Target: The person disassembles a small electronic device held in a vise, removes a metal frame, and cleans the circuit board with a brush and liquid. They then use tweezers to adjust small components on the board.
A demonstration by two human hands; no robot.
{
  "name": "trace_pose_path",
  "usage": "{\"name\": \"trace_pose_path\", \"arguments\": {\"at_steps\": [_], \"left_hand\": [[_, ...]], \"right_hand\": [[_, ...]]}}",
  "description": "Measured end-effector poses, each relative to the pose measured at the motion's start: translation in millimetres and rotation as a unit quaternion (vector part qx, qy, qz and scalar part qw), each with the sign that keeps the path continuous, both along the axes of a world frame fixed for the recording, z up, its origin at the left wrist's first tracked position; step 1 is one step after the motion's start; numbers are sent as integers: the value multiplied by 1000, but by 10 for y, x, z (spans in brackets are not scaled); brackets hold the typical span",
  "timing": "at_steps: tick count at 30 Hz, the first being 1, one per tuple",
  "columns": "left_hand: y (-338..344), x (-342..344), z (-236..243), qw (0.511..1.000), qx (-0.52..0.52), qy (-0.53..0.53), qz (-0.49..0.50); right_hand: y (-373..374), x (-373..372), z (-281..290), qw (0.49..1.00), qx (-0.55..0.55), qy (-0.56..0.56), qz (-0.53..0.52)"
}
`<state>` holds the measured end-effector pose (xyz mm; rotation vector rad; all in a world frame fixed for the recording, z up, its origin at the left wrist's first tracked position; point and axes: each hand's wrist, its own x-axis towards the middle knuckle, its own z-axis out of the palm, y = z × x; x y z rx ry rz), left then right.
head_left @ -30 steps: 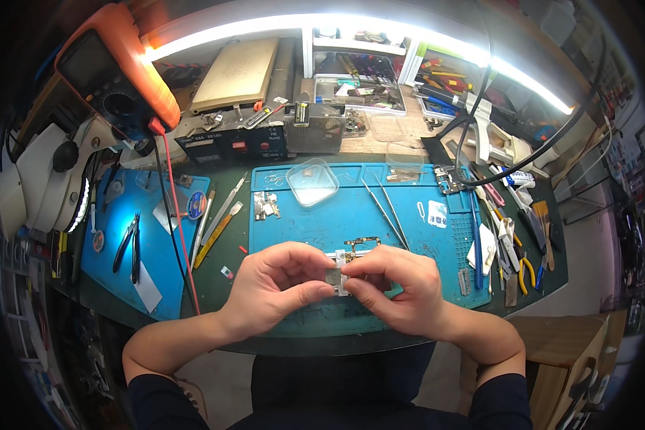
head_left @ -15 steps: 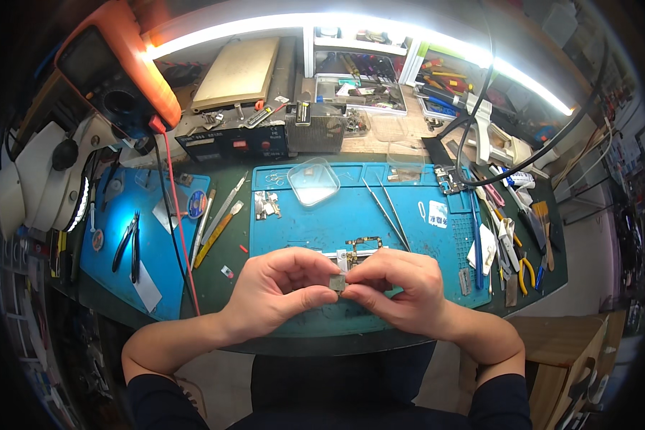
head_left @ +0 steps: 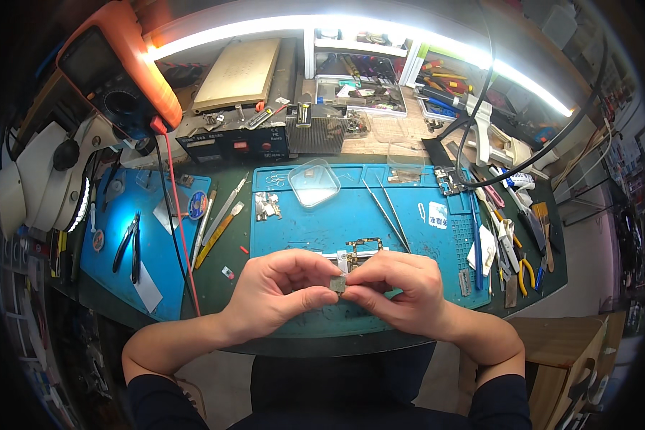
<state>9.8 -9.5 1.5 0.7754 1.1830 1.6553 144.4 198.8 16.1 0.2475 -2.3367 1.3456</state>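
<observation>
Between my two hands I hold a small flat grey-green square piece (head_left: 337, 284), its exact kind too small to tell. My left hand (head_left: 283, 289) pinches its left edge between thumb and fingers. On the opposite edge, the thumb and forefinger of my right hand (head_left: 398, 290) are closed. Just beyond my fingertips a thin circuit board frame (head_left: 366, 247) stands in a metal holder (head_left: 342, 258), partly covered by my hands. Everything rests above a blue work mat (head_left: 308, 229).
Tweezers (head_left: 387, 213) and a clear plastic box (head_left: 314, 183) lie farther back on the mat. Black cutters (head_left: 131, 247) and knives (head_left: 219, 233) are to the left. Assorted tools, including yellow-handled pliers (head_left: 527, 276), crowd the right. An orange multimeter (head_left: 118, 72) stands back left.
</observation>
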Motion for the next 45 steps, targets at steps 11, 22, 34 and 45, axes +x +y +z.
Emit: {"name": "trace_pose_path", "arguments": {"at_steps": [11,22,34,45], "left_hand": [[51,-365,209,983,-67,125,114],[65,-437,157,845,-184,501,31],[63,-468,394,795,-297,506,155],[64,-415,219,799,-170,571,80]], "right_hand": [[128,-7,18,997,-16,33,-73],[276,-40,12,989,-11,31,-142],[390,8,63,989,28,32,-143],[571,-57,142,981,185,-50,-37]]}}
